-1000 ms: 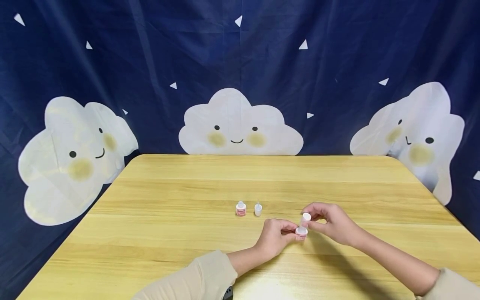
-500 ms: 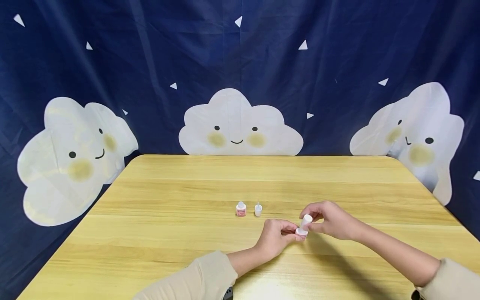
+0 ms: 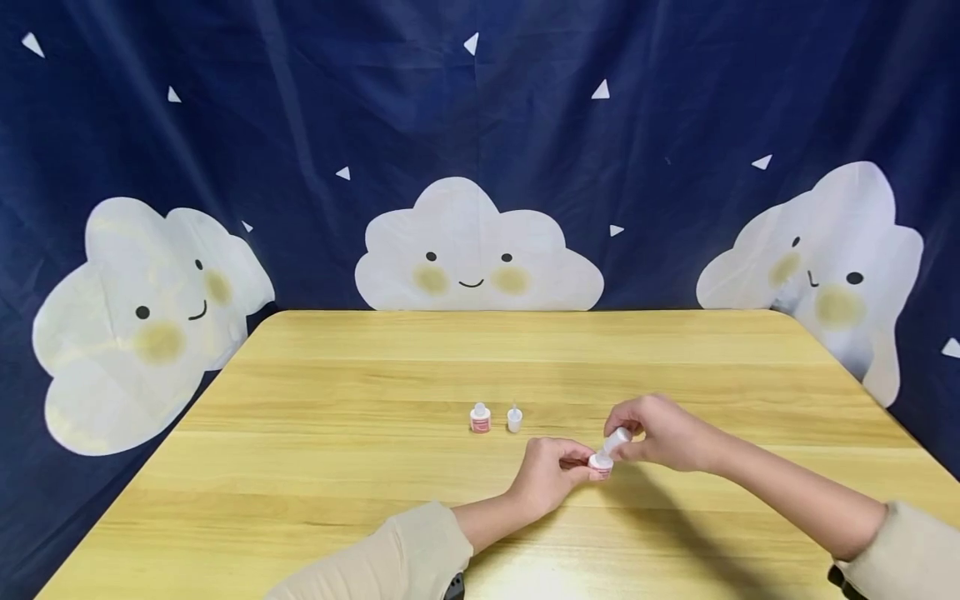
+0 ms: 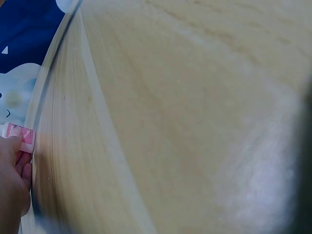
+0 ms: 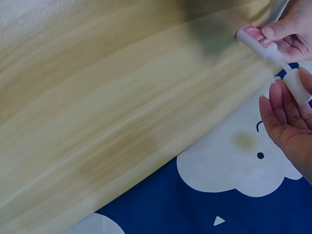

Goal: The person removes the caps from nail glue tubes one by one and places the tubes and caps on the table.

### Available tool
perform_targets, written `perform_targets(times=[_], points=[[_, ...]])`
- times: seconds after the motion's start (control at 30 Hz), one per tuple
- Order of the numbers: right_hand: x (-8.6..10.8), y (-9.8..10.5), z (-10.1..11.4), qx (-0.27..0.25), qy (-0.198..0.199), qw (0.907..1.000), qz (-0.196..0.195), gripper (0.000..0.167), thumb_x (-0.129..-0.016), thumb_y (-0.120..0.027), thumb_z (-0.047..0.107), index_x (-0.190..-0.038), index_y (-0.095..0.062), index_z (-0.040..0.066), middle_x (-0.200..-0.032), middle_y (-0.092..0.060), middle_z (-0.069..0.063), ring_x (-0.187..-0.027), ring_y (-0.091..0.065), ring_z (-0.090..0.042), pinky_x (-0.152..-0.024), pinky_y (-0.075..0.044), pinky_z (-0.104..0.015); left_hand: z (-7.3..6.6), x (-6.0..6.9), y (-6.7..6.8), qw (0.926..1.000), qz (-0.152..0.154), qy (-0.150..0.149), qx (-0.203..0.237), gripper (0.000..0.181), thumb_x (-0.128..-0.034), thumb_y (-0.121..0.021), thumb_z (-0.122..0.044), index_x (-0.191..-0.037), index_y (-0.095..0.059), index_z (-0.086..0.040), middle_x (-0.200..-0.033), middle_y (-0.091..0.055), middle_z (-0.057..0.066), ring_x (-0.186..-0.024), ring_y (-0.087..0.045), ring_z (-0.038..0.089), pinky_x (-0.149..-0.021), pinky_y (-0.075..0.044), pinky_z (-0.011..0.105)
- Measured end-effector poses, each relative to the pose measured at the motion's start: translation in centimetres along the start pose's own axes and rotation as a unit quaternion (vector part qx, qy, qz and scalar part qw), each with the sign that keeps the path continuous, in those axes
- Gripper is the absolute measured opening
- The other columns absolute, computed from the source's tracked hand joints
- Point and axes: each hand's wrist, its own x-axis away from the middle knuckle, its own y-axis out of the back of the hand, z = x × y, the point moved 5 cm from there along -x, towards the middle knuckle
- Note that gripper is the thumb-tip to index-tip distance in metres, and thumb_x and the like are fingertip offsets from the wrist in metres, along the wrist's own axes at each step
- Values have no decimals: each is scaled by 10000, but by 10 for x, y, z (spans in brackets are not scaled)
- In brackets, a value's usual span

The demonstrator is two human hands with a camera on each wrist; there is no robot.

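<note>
My left hand [image 3: 551,479] pinches a small white bottle [image 5: 256,41] with a pink label between thumb and fingers. Just above its mouth, my right hand [image 3: 667,435] grips a white brush cap [image 5: 296,87] by its sides. In the right wrist view the cap's thin stem [image 5: 286,67] reaches to the bottle's neck; whether its tip is inside is hard to tell. The cap leans to the right over the bottle. At the left edge of the left wrist view, the pink label [image 4: 22,135] shows under my thumb.
On the wooden table [image 3: 337,400], left of my hands, stands a second uncapped bottle [image 3: 481,419] with a pink label. Beside it a second white cap [image 3: 514,419] rests with its stem pointing up. A dark blue curtain [image 3: 300,108] with cloud faces hangs behind the table.
The cap in my right hand has dipped slightly toward the bottle and tilted further right. My left hand keeps its hold on the bottle. The standing bottle and cap are as before.
</note>
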Motion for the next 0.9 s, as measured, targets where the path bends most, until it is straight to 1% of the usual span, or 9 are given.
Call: perform_targets(times=[0.2, 0.47, 0.63, 0.9], points=[[-2, 4, 3, 288, 108, 9995, 82, 113, -734, -744, 29, -799, -660, 68, -740, -649, 69, -677, -505, 41, -599, -517, -226, 1, 0, 0, 10000, -26, -5, -26, 179, -740, -743, -63, -904, -717, 4, -886, -724, 129, -743, -697, 92, -647, -507, 65], [-1, 3, 1, 329, 98, 9990, 279, 91, -736, -728, 10, -786, -675, 65, -721, -636, 75, -628, -432, 40, -532, -409, -154, 1, -1, -1, 10000, -23, 56, -58, 179, -735, -749, -70, -897, -720, -1, -877, -727, 120, -729, -691, 75, -641, -506, 65], [-1, 2, 1, 314, 130, 9988, 347, 85, -738, -724, 11, -784, -679, 65, -715, -637, 72, -616, -424, 46, -521, -405, -149, 2, -1, -1, 9999, -3, 112, 6, 182, -733, -748, -47, -903, -715, 9, -879, -727, 127, -733, -691, 76, -650, -509, 69], [0, 1, 0, 316, 117, 9986, 413, 79, -745, -721, 11, -780, -677, 66, -707, -631, 74, -608, -415, 46, -513, -401, -148, 2, 0, 0, 10000, -6, 42, -7, 165, -734, -746, -30, -890, -714, 14, -870, -727, 131, -730, -690, 78, -651, -511, 72]])
